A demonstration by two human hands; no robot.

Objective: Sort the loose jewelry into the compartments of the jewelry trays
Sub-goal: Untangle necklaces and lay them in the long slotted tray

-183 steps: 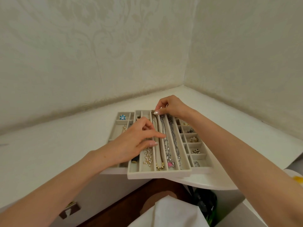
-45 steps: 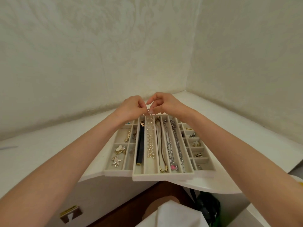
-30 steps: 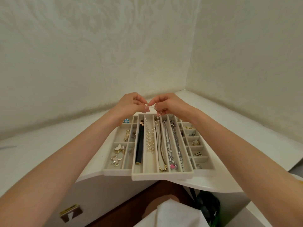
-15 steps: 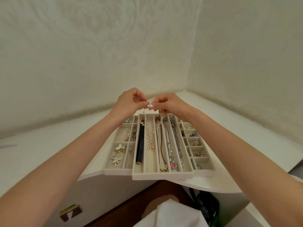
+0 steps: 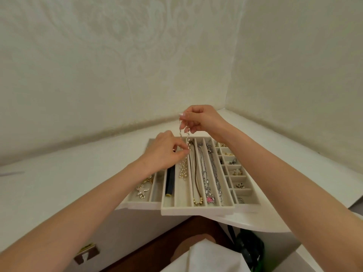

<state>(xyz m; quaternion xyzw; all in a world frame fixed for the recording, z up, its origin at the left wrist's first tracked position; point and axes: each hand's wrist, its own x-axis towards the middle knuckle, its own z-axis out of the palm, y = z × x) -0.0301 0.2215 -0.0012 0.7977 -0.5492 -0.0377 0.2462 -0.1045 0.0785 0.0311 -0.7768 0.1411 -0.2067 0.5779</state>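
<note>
While the right hand [image 5: 202,120] pinches the top end of the pearl necklace [image 5: 183,170], raised above the far end of the middle tray [image 5: 196,210], the left hand [image 5: 163,154] pinches the same strand lower down between thumb and forefinger, other fingers curled; strand hangs from right hand down past left hand; its lower part lies bunched in the second long slot from the left of the middle tray. Leftmost slot holds a dark tube [image 5: 170,182] lying lengthwise, yellowish near end; third slot holds a cord necklace [image 5: 197,200], gold beads at near end; fourth slot a silver chain [image 5: 204,173] with a pink pendant [image 5: 210,199]; fifth slot a second chain [image 5: 216,177], silver too. Middle tray overlaps the left tray [image 5: 141,202] and the right tray [image 5: 248,206]; its near edge sticks out past the table [image 5: 59,183] edge. Left tray holds a starfish brooch [image 5: 142,190] plus gold pieces partly hidden by the left forearm; right tray has small square compartments with small pieces, too small to identify. Table is white, set in a corner of two pale patterned walls.
</note>
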